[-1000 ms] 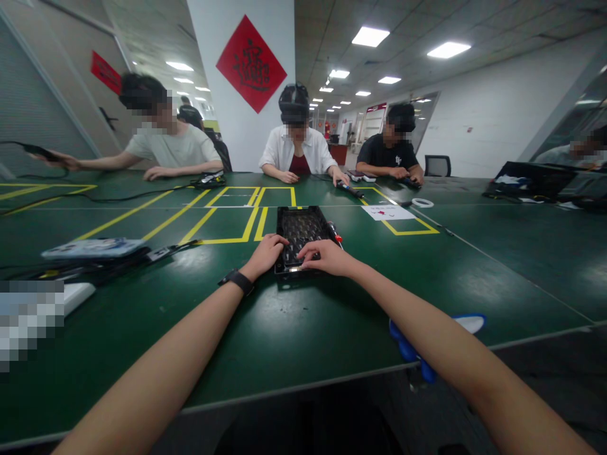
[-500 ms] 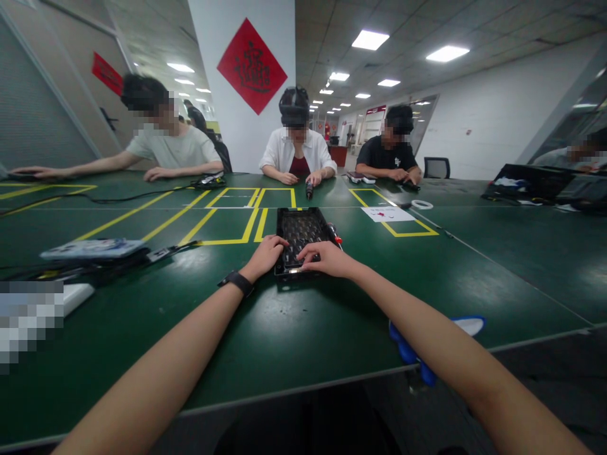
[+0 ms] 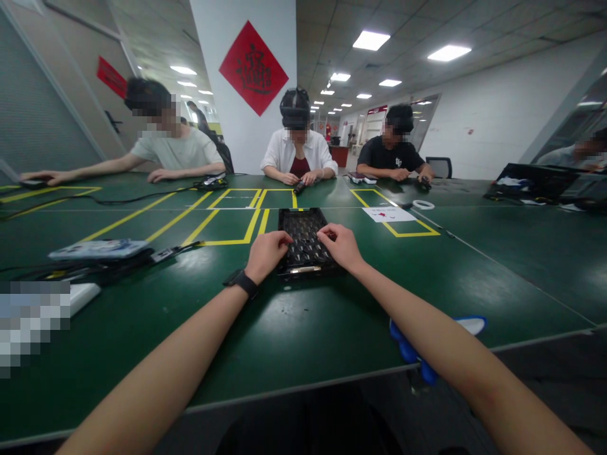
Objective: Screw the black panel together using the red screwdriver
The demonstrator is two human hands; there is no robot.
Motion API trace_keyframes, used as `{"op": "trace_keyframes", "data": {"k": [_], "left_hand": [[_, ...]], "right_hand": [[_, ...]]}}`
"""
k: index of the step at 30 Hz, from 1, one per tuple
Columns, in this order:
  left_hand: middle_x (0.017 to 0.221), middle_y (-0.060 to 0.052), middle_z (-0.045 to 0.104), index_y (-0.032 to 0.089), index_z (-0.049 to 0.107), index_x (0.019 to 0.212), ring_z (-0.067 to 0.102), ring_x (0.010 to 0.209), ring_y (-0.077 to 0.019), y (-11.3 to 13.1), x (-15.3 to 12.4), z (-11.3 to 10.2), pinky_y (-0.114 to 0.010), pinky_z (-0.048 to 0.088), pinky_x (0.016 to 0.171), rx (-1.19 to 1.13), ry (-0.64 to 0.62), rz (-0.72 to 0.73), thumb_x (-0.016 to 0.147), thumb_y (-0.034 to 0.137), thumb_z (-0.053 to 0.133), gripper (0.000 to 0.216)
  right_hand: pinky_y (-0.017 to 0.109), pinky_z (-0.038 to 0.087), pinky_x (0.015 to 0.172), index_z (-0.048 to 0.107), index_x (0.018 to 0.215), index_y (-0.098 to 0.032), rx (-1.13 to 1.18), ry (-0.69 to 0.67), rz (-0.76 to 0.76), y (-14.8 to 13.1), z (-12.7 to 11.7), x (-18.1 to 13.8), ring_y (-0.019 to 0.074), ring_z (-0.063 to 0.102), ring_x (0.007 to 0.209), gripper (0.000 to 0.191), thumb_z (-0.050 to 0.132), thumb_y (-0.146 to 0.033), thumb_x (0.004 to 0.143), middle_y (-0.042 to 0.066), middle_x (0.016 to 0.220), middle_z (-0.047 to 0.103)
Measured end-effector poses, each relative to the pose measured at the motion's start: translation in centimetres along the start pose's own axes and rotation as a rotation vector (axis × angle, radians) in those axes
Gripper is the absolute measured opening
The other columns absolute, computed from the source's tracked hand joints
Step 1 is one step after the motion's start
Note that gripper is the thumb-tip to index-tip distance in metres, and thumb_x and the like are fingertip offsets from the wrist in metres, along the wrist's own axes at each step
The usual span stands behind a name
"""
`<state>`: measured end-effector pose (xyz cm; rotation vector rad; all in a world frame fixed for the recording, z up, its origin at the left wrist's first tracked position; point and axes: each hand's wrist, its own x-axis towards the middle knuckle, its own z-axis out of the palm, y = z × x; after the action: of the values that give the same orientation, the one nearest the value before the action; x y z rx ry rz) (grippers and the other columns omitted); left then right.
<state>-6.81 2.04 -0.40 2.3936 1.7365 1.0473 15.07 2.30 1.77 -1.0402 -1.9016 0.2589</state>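
A black open tray (image 3: 308, 256) lies flat on the green table in front of me, with several small shiny metal pieces in it. My left hand (image 3: 269, 251), with a dark watch (image 3: 241, 282) at the wrist, is closed at the tray's left rim. Its curled fingertips reach just over that side, and whether they pinch anything is unclear. Over the right side of the tray is my right hand (image 3: 345, 246), thumb and fingertips drawn together in a pinch. Whatever might be between them is too small to make out. A bright strip (image 3: 303, 270) shows along the tray's near edge.
Cables and a light-blue box (image 3: 98, 249) lie at left, near a white object (image 3: 85, 297). A printed sheet (image 3: 389, 214) and white ring (image 3: 423, 205) are at right. A blue-and-white item (image 3: 403, 344) lies by the front edge under my right forearm. Three co-workers sit across.
My right hand has moved from the tray's near edge away from me to its right side. My left fingers have curled more at the left rim. The co-worker opposite has turned a dark tool sideways.
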Motion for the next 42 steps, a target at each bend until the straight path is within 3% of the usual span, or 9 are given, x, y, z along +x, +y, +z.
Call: {"op": "trace_keyframes", "data": {"k": [6, 11, 19, 25, 29, 35, 38, 42], "left_hand": [[0.086, -0.003, 0.069, 0.021, 0.069, 0.091, 0.061, 0.079, -0.0176, 0.7, 3.1, 0.2, -0.026, 0.046, 0.072, 0.027, -0.158, -0.007, 0.077, 0.03, 0.056, 0.02], [0.088, -0.005, 0.07, 0.023, 0.071, 0.09, 0.063, 0.084, -0.0206, 1.6, 6.2, 1.8, -0.028, 0.045, 0.074, 0.231, -0.266, 0.071, 0.073, 0.027, 0.062, 0.019], [0.087, -0.009, 0.068, 0.02, 0.07, 0.079, 0.062, 0.085, -0.0232, 1.3, 7.1, 3.5, -0.029, 0.045, 0.07, 0.308, -0.241, -0.023, 0.075, 0.027, 0.058, 0.014], [0.094, -0.011, 0.063, 0.018, 0.066, 0.082, 0.06, 0.09, -0.0251, 2.1, 6.7, 3.1, -0.035, 0.043, 0.079, 0.368, -0.215, 0.111, 0.079, 0.024, 0.051, 0.017], [0.092, -0.008, 0.059, 0.018, 0.063, 0.086, 0.058, 0.083, -0.0202, 2.4, 6.3, 2.6, -0.032, 0.043, 0.076, 0.139, -0.142, 0.062, 0.08, 0.028, 0.049, 0.018], [0.075, -0.001, 0.058, 0.016, 0.059, 0.081, 0.051, 0.071, -0.0136, 3.4, 3.7, 1.7, -0.026, 0.042, 0.067, -0.356, -0.194, 0.136, 0.082, 0.033, 0.048, 0.02], [0.076, -0.001, 0.06, 0.016, 0.06, 0.08, 0.053, 0.073, -0.0136, 3.9, 2.7, 1.0, -0.026, 0.042, 0.069, -0.453, -0.172, 0.139, 0.081, 0.037, 0.051, 0.023], [0.081, -0.002, 0.065, 0.015, 0.063, 0.083, 0.057, 0.076, -0.0152, 3.7, 1.8, 0.2, -0.028, 0.043, 0.073, -0.522, -0.161, 0.097, 0.08, 0.044, 0.053, 0.031]], "right_hand": [[0.026, 0.044, 0.07, 0.066, 0.077, -0.017, 0.0, -0.011, 0.036, 1.2, 0.7, 0.0, 0.0138, 0.06, 0.07, 0.019, 0.052, -0.029, 0.081, 0.002, 0.075, 0.067], [0.025, 0.044, 0.068, 0.066, 0.077, -0.018, -0.012, -0.013, 0.041, 1.4, 0.8, 0.0, 0.0137, 0.06, 0.069, 0.019, 0.052, -0.029, 0.08, 0.002, 0.075, 0.067], [0.024, 0.044, 0.067, 0.066, 0.077, -0.017, -0.003, -0.056, 0.049, 1.3, 0.9, -0.1, 0.0127, 0.06, 0.067, 0.019, 0.051, -0.028, 0.081, 0.002, 0.074, 0.068], [0.025, 0.045, 0.067, 0.065, 0.076, -0.017, 0.001, -0.078, 0.053, 1.4, 0.9, 0.0, 0.0128, 0.06, 0.066, 0.018, 0.051, -0.028, 0.08, 0.002, 0.072, 0.067], [0.026, 0.047, 0.07, 0.064, 0.085, -0.018, 0.047, -0.065, 0.049, 1.6, 0.9, 0.0, 0.0131, 0.062, 0.071, 0.013, 0.053, -0.024, 0.079, 0.001, 0.076, 0.067], [0.028, 0.049, 0.073, 0.061, 0.092, -0.019, 0.184, -0.08, 0.012, 1.0, 0.7, -0.2, 0.0127, 0.063, 0.071, 0.018, 0.061, -0.03, 0.077, 0.001, 0.078, 0.068], [0.027, 0.049, 0.074, 0.064, 0.089, -0.017, 0.269, -0.096, -0.072, 0.3, 0.3, -0.2, 0.0134, 0.064, 0.075, 0.019, 0.063, -0.031, 0.076, 0.003, 0.081, 0.069], [0.027, 0.047, 0.074, 0.068, 0.084, -0.016, 0.22, -0.085, -0.159, -0.4, -0.1, -0.3, 0.0142, 0.063, 0.075, 0.015, 0.064, -0.029, 0.075, 0.004, 0.081, 0.069]]}}
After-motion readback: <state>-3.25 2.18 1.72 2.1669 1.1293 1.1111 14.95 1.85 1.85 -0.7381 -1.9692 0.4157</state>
